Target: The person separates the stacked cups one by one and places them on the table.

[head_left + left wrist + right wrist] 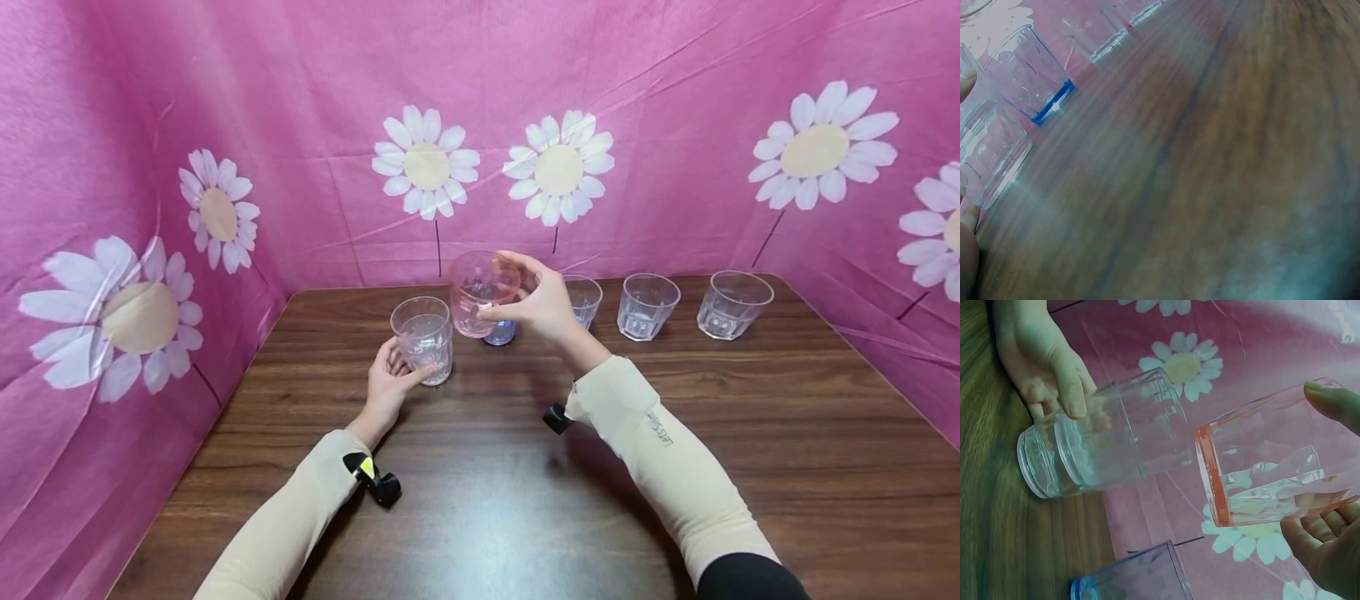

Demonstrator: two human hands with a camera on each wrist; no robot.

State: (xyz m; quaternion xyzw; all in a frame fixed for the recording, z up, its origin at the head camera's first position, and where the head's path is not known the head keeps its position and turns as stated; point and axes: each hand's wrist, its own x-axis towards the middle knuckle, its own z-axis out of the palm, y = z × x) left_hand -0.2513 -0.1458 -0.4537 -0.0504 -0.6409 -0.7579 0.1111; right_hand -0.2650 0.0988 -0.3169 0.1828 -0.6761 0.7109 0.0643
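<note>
My left hand (pixel 386 385) grips the lower part of two nested clear tumblers (pixel 422 337), standing upright on the table. The double rims and bases of this stack (pixel 1100 440) show in the right wrist view. Between thumb and fingers, my right hand (pixel 546 307) holds a pink-tinted tumbler (pixel 474 293) in the air, just right of the stack. Its orange-red base (pixel 1215 475) faces the stack's upper end in the right wrist view. Behind the pink tumbler stands a blue-based tumbler (pixel 499 335), mostly hidden in the head view; the left wrist view shows its blue base (pixel 1054 102).
To the right, along the back of the wooden table (pixel 480 500), stand a partly covered clear tumbler (pixel 587 298), another clear tumbler (pixel 648 308) and a third clear tumbler (pixel 733 307). Pink cloth (pixel 315 125) with daisies rises behind and at both sides.
</note>
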